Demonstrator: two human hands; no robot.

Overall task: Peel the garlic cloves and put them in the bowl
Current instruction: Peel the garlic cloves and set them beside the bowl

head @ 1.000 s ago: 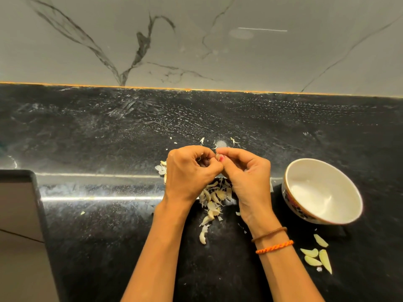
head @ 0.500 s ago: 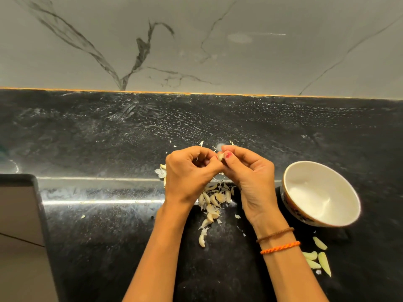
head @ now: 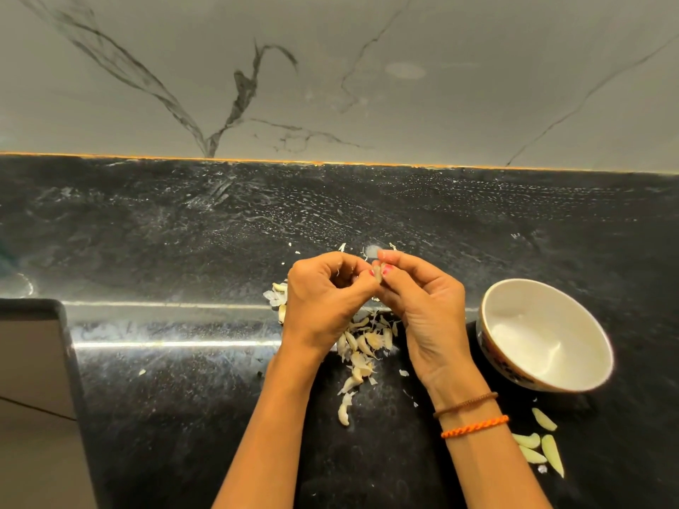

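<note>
A: Where is the garlic clove (head: 379, 270) being kept?

B: It is pinched up in the air, over the counter (head: 183, 251), between the tips of both hands. The left hand (head: 323, 292) is curled round one side of it, and the right hand (head: 422, 299) has it nipped between thumb and finger.

A: What has changed?

B: Not much. The hands have been lifted a little and turned, and the clove is now seen a bit better between the fingertips. So the skin is still being picked off. The peeling step is not done yet.

A: How does the clove look?

B: Small and pale. It may be half bare, but too little of it is shown to be sure.

A: And round about?

B: A heap of cloves and dry skins (head: 362, 347) is lying under the hands. A white bowl (head: 543, 334) is set to the right, and nothing can be seen inside it. Four peeled cloves (head: 540, 444) have been left on the counter just in front of the bowl, not in it.
</note>
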